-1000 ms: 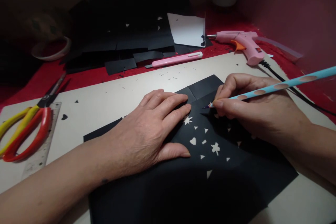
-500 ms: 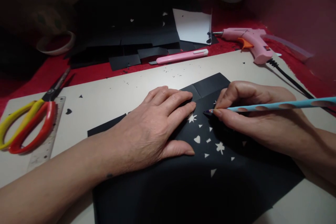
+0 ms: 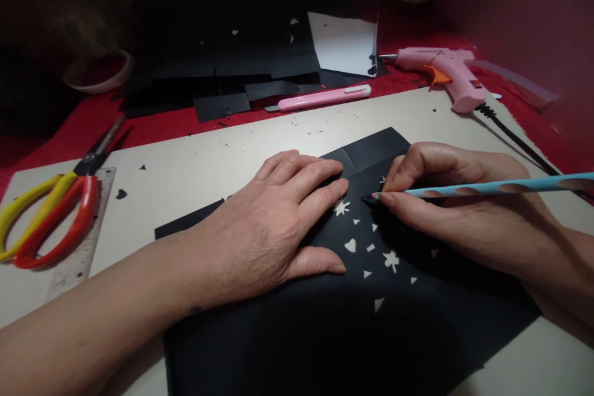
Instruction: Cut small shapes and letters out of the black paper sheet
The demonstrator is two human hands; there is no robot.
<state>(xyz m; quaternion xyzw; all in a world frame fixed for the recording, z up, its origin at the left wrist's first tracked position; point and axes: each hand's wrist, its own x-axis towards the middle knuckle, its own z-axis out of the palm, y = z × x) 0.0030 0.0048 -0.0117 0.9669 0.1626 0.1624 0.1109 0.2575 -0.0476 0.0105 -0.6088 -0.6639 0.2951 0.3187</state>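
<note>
A black paper sheet (image 3: pixel 325 334) lies on a beige board (image 3: pixel 195 167), with several small star, heart and triangle shapes cut out of it. My left hand (image 3: pixel 273 223) presses flat on the sheet, fingers together, just left of the cutouts. My right hand (image 3: pixel 459 204) grips a light blue pencil (image 3: pixel 501 187) with oval grip dents. The pencil tip touches the paper close to the star cutout by my left fingertips.
Yellow-and-red scissors (image 3: pixel 46 216) lie on a clear ruler (image 3: pixel 81 241) at the left. A pink utility knife (image 3: pixel 325 97), a pink glue gun (image 3: pixel 445 74) with its black cord, a white sheet (image 3: pixel 346 43) and stacked black paper (image 3: pixel 232 49) sit behind on red cloth.
The pencil's rear end has dropped lower and the tip has shifted slightly on the paper. The view has drifted a little; my left hand stays pressed on the sheet.
</note>
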